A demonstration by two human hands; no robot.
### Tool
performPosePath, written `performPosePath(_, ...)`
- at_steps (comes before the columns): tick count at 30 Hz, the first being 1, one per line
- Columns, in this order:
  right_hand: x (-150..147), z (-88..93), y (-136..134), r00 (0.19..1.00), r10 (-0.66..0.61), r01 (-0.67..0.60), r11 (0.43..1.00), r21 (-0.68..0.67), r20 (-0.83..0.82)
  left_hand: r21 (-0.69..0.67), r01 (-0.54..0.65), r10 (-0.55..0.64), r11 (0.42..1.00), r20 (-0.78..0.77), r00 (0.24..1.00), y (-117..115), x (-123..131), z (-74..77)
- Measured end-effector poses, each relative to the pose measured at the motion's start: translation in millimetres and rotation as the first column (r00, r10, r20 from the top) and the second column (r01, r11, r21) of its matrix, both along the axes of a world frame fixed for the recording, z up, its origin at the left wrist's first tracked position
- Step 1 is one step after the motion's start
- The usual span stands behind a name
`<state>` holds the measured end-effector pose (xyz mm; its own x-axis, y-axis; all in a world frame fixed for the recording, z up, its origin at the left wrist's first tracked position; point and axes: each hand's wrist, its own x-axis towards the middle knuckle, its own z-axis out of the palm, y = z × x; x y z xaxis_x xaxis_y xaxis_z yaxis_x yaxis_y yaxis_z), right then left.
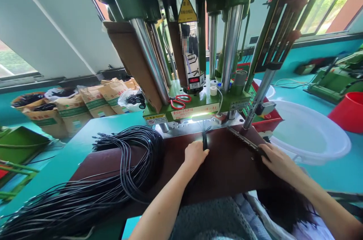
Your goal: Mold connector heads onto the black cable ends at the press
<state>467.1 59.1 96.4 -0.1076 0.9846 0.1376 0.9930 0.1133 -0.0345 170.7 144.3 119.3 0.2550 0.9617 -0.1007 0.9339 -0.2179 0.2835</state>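
My left hand (196, 153) is closed round a small bundle of black cables (205, 141), whose thin ends fan out toward the machine's metal base plate (184, 128). On the right, my right hand (276, 158) grips the near end of a long, narrow dark metal strip (245, 138); its far end lies by the base plate. The brown work board (227, 168) lies beneath both hands. A large looped pile of black cables (141, 156) spreads over the left of the board, apart from my left hand.
The green press (176, 113) with steel columns stands straight ahead, with red-handled scissors (180, 101) on its ledge. Filled paper sacks (72, 107) line the back left. At right are a white round tub (309, 130) and a red bucket (348, 111).
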Motion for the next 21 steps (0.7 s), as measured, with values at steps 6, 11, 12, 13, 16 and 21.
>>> performPosePath(6, -25.8, 12.6, 0.7, 0.996, 0.072, -0.059, 0.976, 0.209, -0.059, -0.058, -0.027, 0.041, 0.998, 0.264, 0.964, 12.5, -3.3, -0.7)
performPosePath(11, -98.1, 20.0, 64.4, 0.906, 0.297, -0.254, 0.951, 0.175, -0.303, -0.164, 0.056, 0.046, 0.985, 0.559, 0.828, 20.7, -12.0, -5.5)
performPosePath(12, -111.5, 18.2, 79.5, 0.896, 0.320, -0.282, 0.945, 0.164, -0.307, -0.172, 0.059, 0.053, 0.983, 0.585, 0.810, 21.1, -12.6, -6.6)
performPosePath(13, -122.9, 15.7, 93.3, 0.892, 0.333, -0.298, 0.942, 0.157, -0.307, -0.179, 0.061, 0.062, 0.982, 0.609, 0.791, 21.0, -12.8, -7.4)
performPosePath(16, -144.0, 6.7, 121.8, 0.898, 0.348, -0.323, 0.937, 0.134, -0.269, -0.216, 0.069, 0.097, 0.974, 0.673, 0.733, 19.7, -11.7, -7.7)
performPosePath(21, -153.5, 2.1, 126.9, 0.923, 0.354, -0.351, 0.935, 0.053, -0.148, -0.398, 0.071, 0.260, 0.915, 0.713, 0.651, 17.6, -9.7, -0.4)
